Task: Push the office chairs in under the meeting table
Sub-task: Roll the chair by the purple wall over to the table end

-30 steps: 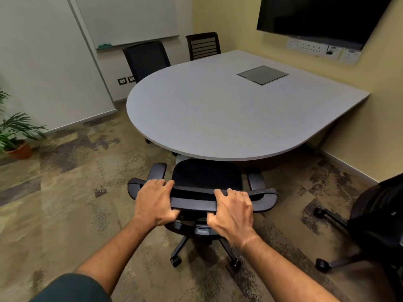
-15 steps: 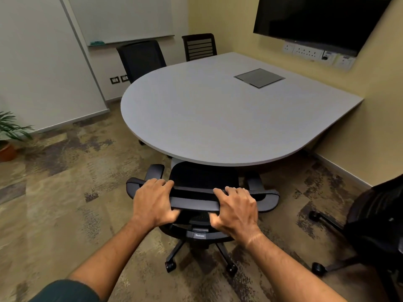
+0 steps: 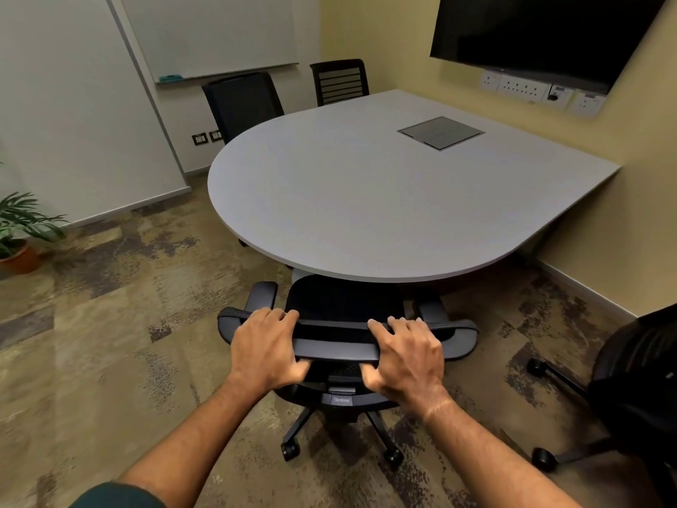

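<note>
Head view looks down on a person's two bare hands on the top edge of a black office chair's backrest (image 3: 337,348). The left hand (image 3: 265,348) and the right hand (image 3: 406,355) each curl their fingers over the top rail with the thumb tucked below it, gripping the chair. Its seat front sits just under the rounded end of the grey meeting table (image 3: 366,199), while both armrests and the wheeled base are on the near side of the table edge (the left armrest stands clear of the rim).

A second black chair (image 3: 637,390) stands at the right edge of the view, well apart from the table, its castor legs spread over the patterned carpet (image 3: 110,361). Two more chairs stand at the far side: a mesh-backed one (image 3: 243,102) and a slatted one (image 3: 340,82), both close against the table. A square hatch (image 3: 441,133) is set flush in the tabletop. A dark wall screen (image 3: 542,31) hangs over a row of sockets (image 3: 542,91); a whiteboard (image 3: 212,31) and a potted plant (image 3: 18,232) lie to the left.
</note>
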Demonstrator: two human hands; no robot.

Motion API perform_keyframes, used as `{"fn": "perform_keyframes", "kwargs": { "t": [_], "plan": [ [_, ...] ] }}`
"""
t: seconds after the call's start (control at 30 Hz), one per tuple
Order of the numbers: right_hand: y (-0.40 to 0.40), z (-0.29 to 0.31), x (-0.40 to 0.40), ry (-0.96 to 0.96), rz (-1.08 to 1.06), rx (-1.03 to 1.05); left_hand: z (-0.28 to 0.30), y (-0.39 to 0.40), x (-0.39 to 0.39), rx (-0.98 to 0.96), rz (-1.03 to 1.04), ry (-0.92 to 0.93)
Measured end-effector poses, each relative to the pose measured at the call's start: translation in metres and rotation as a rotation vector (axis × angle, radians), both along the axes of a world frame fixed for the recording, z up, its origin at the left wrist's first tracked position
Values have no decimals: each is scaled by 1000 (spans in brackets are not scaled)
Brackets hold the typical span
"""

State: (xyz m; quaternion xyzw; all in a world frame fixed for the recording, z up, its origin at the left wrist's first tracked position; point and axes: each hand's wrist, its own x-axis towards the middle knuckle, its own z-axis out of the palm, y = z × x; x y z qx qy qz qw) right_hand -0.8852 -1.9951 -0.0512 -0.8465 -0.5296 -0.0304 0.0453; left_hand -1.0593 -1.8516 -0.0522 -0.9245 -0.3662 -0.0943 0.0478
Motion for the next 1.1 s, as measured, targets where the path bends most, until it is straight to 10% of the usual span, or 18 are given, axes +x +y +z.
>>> {"fn": "perform_keyframes", "kwargs": {
  "t": [1.1],
  "plan": [
    [-71,-7,10,-81,-23,65,-8,-91,6,35,37,-19]
  ]
}}
